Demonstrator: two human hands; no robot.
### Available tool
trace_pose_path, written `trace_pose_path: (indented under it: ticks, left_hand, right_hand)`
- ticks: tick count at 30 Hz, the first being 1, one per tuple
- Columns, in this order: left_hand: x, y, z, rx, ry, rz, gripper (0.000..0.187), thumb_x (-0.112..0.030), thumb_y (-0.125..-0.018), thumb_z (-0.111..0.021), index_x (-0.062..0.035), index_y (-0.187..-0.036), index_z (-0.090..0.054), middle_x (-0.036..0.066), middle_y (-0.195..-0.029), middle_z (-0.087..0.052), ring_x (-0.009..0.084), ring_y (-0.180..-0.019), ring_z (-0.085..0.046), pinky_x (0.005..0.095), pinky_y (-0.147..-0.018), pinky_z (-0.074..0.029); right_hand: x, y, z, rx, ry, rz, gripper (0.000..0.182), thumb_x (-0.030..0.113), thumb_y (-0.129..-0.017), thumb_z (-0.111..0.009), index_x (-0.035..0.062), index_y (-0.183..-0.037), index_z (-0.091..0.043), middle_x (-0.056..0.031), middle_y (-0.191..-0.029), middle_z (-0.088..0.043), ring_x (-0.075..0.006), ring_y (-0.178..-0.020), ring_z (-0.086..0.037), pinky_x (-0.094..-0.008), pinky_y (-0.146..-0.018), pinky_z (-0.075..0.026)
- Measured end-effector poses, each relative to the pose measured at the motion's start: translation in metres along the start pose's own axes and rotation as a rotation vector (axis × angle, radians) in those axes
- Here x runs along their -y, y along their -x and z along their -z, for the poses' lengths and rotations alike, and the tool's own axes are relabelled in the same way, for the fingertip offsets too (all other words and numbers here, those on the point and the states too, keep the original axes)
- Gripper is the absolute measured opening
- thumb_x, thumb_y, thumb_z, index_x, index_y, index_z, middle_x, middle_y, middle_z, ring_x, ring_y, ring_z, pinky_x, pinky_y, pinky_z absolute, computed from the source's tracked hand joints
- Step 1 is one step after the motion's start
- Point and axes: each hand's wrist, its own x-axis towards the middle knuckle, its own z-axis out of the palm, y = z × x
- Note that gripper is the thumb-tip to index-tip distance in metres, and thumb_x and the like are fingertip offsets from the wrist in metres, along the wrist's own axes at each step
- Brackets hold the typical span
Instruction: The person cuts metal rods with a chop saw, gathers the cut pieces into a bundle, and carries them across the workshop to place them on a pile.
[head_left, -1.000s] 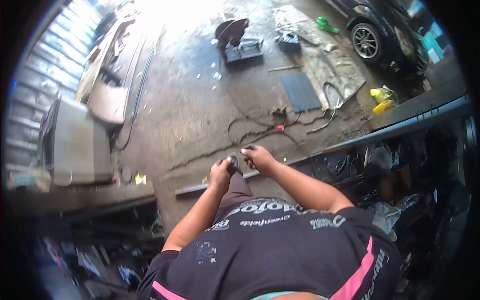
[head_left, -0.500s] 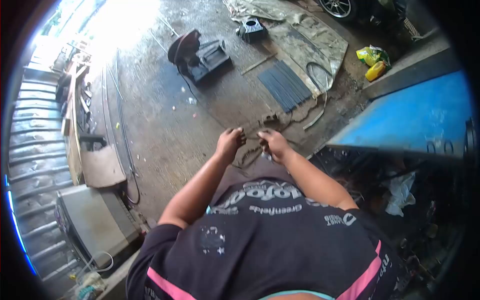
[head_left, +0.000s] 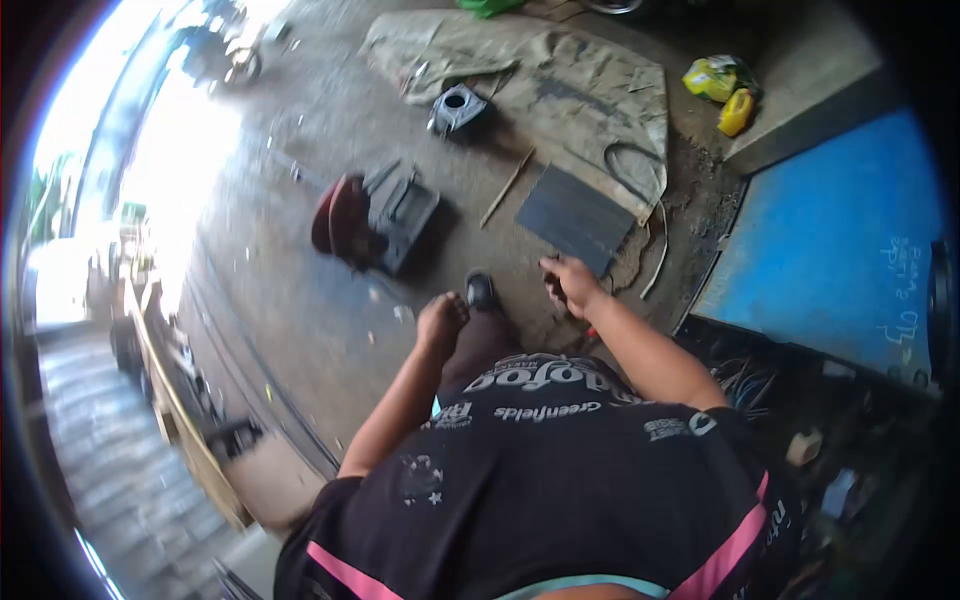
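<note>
My left hand is held out in front of my body with its fingers curled closed. Whether anything is inside it is hidden. Further right, my right hand also has bent, closed fingers, with dark patches around them; I cannot make out anything held. Just beyond it on the floor lies a set of dark flat strips, side by side. Ahead of my left hand stands a machine with a dark red rounded cover on a grey metal base. My dark shoe shows between the hands.
A dirty tarp spreads at the back, with a grey metal housing at its edge. A thin wooden stick lies nearby. A yellow bottle and a blue panel are on the right. Long planks line the left.
The view has shifted forward and turned, bringing the strips and machine nearer to my hands. My hands have moved apart, the left one lower. My shoe has come into view.
</note>
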Motion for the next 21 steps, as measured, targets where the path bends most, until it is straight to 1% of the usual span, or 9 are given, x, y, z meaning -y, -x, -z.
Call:
trace_pose_path:
  ticks: [2,3,4,6,10,13,17,19,21]
  left_hand:
    - [-0.044,-0.055,-0.009,-0.087,-0.083,0.224,0.009,-0.013,-0.090,-0.052,-0.0087,-0.082,-0.049,0.001,-0.072,-0.045,0.0155,-0.066,-0.047,0.0282,-0.062,-0.040]
    - [-0.062,-0.080,-0.008,0.063,-0.204,0.176,0.011,-0.012,-0.090,-0.053,-0.0088,-0.080,-0.048,0.001,-0.071,-0.045,0.0148,-0.062,-0.047,0.0282,-0.059,-0.041]
    - [-0.082,-0.084,-0.045,-0.076,-0.289,0.066,0.008,-0.011,-0.090,-0.055,-0.0068,-0.085,-0.051,0.002,-0.074,-0.049,0.0141,-0.064,-0.049,0.0286,-0.059,-0.043]
    - [-0.125,-0.105,-0.089,0.031,-0.336,0.108,0.006,-0.011,-0.092,-0.055,-0.0044,-0.091,-0.055,0.003,-0.078,-0.053,0.0144,-0.068,-0.053,0.0283,-0.062,-0.045]
    - [-0.181,-0.156,-0.152,0.054,-0.357,0.067,0.007,-0.009,-0.091,-0.056,-0.0022,-0.092,-0.054,0.004,-0.079,-0.055,0.0136,-0.068,-0.054,0.0264,-0.061,-0.046]
    - [-0.185,-0.212,-0.158,-0.013,-0.264,0.123,0.007,-0.009,-0.091,-0.056,-0.0025,-0.092,-0.055,0.002,-0.076,-0.053,0.0140,-0.065,-0.053,0.0270,-0.059,-0.045]
    - [-0.178,-0.262,-0.202,0.003,-0.484,0.205,0.007,-0.011,-0.091,-0.056,-0.0039,-0.090,-0.056,0.001,-0.073,-0.052,0.0133,-0.063,-0.052,0.0267,-0.057,-0.043]
    - [-0.163,-0.311,-0.230,0.193,-0.481,0.241,0.009,-0.012,-0.091,-0.057,-0.0051,-0.086,-0.058,0.001,-0.071,-0.051,0.0119,-0.061,-0.050,0.0260,-0.055,-0.041]
    - [-0.156,-0.326,-0.277,0.219,-0.659,0.261,0.010,-0.014,-0.091,-0.058,-0.0049,-0.088,-0.059,0.002,-0.074,-0.054,0.0129,-0.064,-0.052,0.0266,-0.057,-0.043]
  right_hand:
    - [0.030,-0.037,-0.021,-0.096,-0.081,-0.007,0.014,0.022,-0.092,-0.062,0.0116,-0.085,-0.055,-0.0014,-0.069,-0.052,-0.0129,-0.053,-0.049,-0.0277,-0.045,-0.037]
    - [0.040,-0.051,-0.026,-0.139,-0.091,0.011,0.014,0.022,-0.092,-0.062,0.0115,-0.085,-0.055,-0.0017,-0.069,-0.052,-0.0129,-0.054,-0.049,-0.0278,-0.045,-0.037]
    - [0.041,-0.057,-0.035,-0.180,-0.110,0.008,0.014,0.022,-0.092,-0.062,0.0113,-0.085,-0.055,-0.0021,-0.069,-0.052,-0.0129,-0.055,-0.049,-0.0279,-0.046,-0.037]
    - [0.058,-0.070,-0.048,-0.161,-0.110,0.007,0.014,0.022,-0.092,-0.061,0.0114,-0.085,-0.055,-0.0021,-0.069,-0.052,-0.0131,-0.056,-0.049,-0.0278,-0.047,-0.037]
    - [0.097,-0.100,-0.061,-0.199,-0.183,0.097,0.014,0.020,-0.092,-0.060,0.0107,-0.083,-0.055,-0.0020,-0.069,-0.052,-0.0131,-0.054,-0.051,-0.0280,-0.045,-0.038]
    - [0.117,-0.117,-0.052,-0.227,-0.248,0.102,0.012,0.020,-0.092,-0.060,0.0113,-0.085,-0.055,-0.0015,-0.070,-0.052,-0.0127,-0.055,-0.050,-0.0276,-0.046,-0.038]
    - [0.151,-0.144,-0.034,-0.264,-0.325,0.132,0.012,0.021,-0.091,-0.061,0.0112,-0.086,-0.057,-0.0008,-0.071,-0.053,-0.0120,-0.054,-0.049,-0.0276,-0.047,-0.038]
    - [0.181,-0.165,-0.012,-0.278,-0.329,0.151,0.015,0.025,-0.090,-0.063,0.0111,-0.087,-0.057,-0.0005,-0.071,-0.054,-0.0114,-0.054,-0.049,-0.0273,-0.047,-0.037]
    - [0.196,-0.174,0.009,-0.320,-0.370,0.183,0.013,0.022,-0.091,-0.062,0.0114,-0.086,-0.056,-0.0006,-0.070,-0.053,-0.0122,-0.054,-0.049,-0.0280,-0.048,-0.038]
